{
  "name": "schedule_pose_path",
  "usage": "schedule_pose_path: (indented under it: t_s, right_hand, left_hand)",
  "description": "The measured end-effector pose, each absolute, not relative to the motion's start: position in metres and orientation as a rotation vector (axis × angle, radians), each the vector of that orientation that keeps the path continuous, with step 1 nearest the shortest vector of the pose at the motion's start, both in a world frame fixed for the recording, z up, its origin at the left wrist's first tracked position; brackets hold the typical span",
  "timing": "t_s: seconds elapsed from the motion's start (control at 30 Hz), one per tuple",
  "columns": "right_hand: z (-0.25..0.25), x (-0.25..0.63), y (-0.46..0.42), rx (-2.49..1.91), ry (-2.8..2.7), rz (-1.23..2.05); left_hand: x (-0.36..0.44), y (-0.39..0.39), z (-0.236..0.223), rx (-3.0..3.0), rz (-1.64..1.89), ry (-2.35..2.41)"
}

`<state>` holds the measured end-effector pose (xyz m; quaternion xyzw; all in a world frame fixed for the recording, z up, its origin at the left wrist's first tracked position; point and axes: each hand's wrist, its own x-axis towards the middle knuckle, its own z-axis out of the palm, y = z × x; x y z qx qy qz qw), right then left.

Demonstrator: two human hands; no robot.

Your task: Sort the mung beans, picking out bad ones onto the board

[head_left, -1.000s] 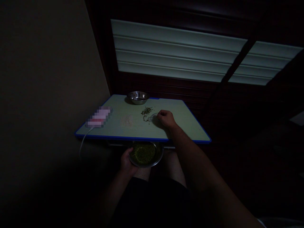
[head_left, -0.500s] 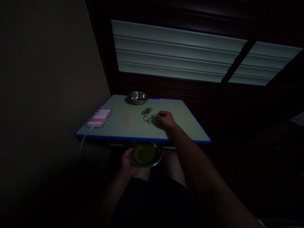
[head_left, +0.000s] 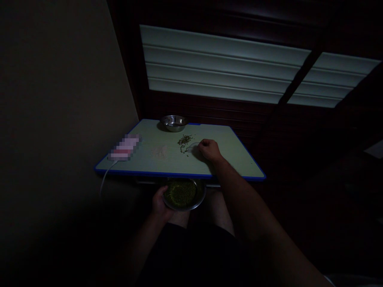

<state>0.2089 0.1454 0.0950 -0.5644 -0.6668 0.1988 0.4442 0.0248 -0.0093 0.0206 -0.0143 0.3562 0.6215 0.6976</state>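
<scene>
Looks like mid-sorting: right hand (head_left: 210,150) curled, fingertips on the small scatter of dark green beans (head_left: 184,141) on the pale blue-edged table (head_left: 239,159) (pinch too dim to tell), left hand (head_left: 159,203) clamped on the round steel bowl of green beans (head_left: 183,193) below the table's near edge, so next probably calls for sliding beans toward it.

Both bowls shiny metal: near bowl (head_left: 184,194) at 6 o'clock, far bowl (head_left: 174,122) at 12. Tabletop (head_left: 233,155) smooth matt laminate-looking, glossy blue plastic-looking edge.
</scene>
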Motion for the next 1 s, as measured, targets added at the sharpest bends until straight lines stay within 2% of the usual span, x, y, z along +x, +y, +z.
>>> schedule_pose_path:
  t_s: [0.17, 0.33, 1.0]
  right_hand:
    - [0.0938, 0.2086, 0.1468, -1.346, -1.622, 0.446]
    - [0.0893, 0.2084, 0.1498, -1.233, -1.654, 0.580]
    - [0.0942, 0.2073, 0.1454, -1.269, -1.629, 0.625]
  left_hand:
    - [0.0258, -0.0099, 0.0227, -0.031, 1.409, 0.821]
    - [0.0259, -0.0102, 0.0246, -0.044, 1.395, 0.805]
    - [0.0251, -0.0102, 0.0217, -0.033, 1.424, 0.810]
